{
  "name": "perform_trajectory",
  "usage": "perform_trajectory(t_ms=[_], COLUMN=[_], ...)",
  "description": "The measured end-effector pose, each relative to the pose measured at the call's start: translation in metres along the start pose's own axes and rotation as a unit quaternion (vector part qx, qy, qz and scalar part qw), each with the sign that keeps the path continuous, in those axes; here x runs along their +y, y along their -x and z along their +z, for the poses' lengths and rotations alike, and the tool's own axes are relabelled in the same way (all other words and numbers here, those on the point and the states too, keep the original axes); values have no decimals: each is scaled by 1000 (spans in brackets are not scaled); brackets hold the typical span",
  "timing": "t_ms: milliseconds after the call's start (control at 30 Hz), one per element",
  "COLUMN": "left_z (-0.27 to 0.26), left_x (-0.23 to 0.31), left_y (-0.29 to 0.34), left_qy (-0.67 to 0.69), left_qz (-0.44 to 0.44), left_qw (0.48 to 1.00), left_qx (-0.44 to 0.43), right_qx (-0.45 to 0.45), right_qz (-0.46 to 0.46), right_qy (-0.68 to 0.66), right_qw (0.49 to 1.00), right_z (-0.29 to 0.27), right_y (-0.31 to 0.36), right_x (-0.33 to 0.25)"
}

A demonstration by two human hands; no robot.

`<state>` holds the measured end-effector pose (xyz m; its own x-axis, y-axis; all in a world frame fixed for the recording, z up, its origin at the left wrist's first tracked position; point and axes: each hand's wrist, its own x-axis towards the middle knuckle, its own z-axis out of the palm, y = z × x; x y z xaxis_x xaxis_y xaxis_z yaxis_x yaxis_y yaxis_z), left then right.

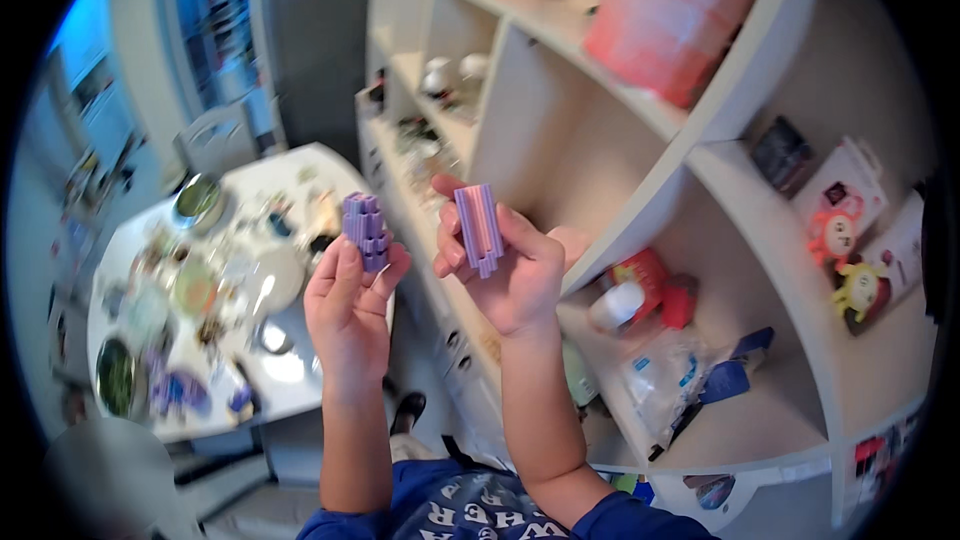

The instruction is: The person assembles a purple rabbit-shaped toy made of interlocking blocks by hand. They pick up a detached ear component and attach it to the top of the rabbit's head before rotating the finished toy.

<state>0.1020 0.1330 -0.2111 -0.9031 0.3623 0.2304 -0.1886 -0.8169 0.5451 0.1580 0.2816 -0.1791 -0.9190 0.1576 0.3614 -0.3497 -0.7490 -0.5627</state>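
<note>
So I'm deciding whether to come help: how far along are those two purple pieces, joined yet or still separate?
Still separate. The left hand holds the darker purple ridged piece at its fingertips; the right hand holds the lighter purple ridged piece upright. A clear gap lies between them, so no joining looks done. Both are gripped and raised in front of the white shelf unit; bringing them together remains.

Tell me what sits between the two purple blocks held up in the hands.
Nothing: in the head view, only open air separates the dark purple block and the lighter purple block, with shelves far behind.
</note>
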Motion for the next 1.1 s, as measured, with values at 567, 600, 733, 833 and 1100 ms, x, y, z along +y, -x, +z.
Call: perform_trajectory(t_ms=[567,600,733,833,1100], left_z=[-133,-147,-200,-246,-329], left_x=[221,237,308,358,459], left_y=[324,345,434,480,497], left_qy=[-10,-12,-30,-18,-21], left_qz=[13,18,44,54,22], left_qw=[982,980,968,962,948], left_qx=[186,196,247,268,316], right_qx=[-61,-72,-113,-80,-95], right_qz=[301,311,392,434,397], right_qy=[3,7,65,63,167], right_qw=[952,948,911,895,897], right_z=[105,117,167,224,300], right_y=[199,211,256,268,256], right_x=[224,243,326,390,502])
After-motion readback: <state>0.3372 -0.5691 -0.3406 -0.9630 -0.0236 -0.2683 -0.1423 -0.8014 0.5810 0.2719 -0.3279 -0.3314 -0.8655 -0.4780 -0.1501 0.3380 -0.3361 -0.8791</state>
